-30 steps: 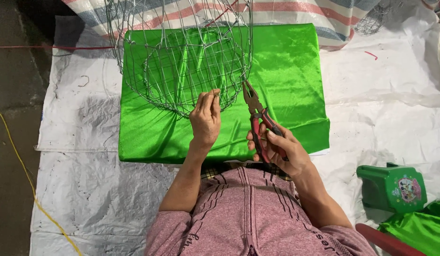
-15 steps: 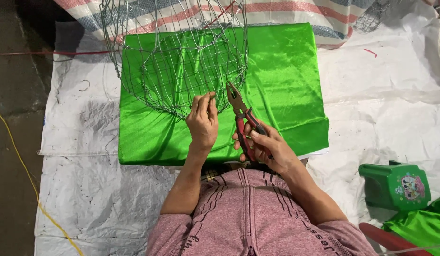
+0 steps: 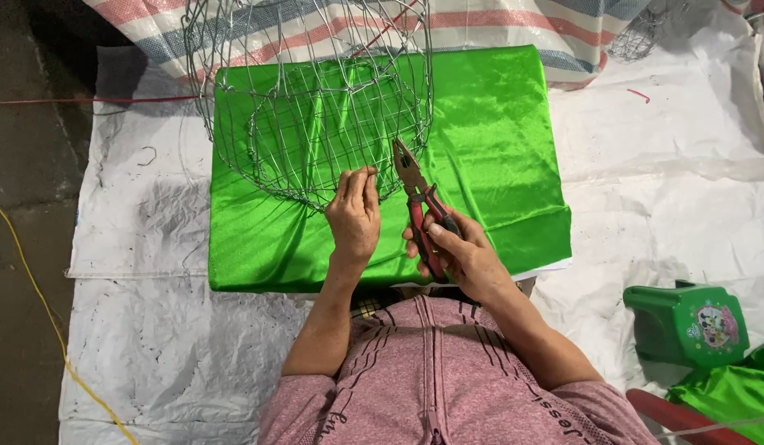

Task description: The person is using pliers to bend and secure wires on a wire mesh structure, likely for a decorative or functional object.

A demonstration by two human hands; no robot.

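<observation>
Wire is what we have in hand: a rounded wire frame (image 3: 312, 107), a thin open mesh of grey strands, stands on a bright green satin cloth (image 3: 489, 140) spread over a low block, its lower rim nearest to us and its top running out past the upper edge of the view; we judge it light and springy rather than stiff, likely to flex and roll if pushed, with cut ends that could prick; the sound place to hold it is at a crossing on the rim, where two strands meet and the mesh gives least; our left hand (image 3: 355, 216) does just that, fingertips pinched narrow on a strand at the near rim; our right hand (image 3: 457, 249) is closed round the red and black handles of a pair of pliers (image 3: 420, 206), whose nose points up at the frame, just beside it, with the jaws a little apart and, as far as we can tell, nothing between them; the satin looks slippery, so the frame may slide on it; the exact strand pinched is too fine to make out; a green plastic stool (image 3: 686, 321) sits well apart on the white sheet (image 3: 662, 189).
</observation>
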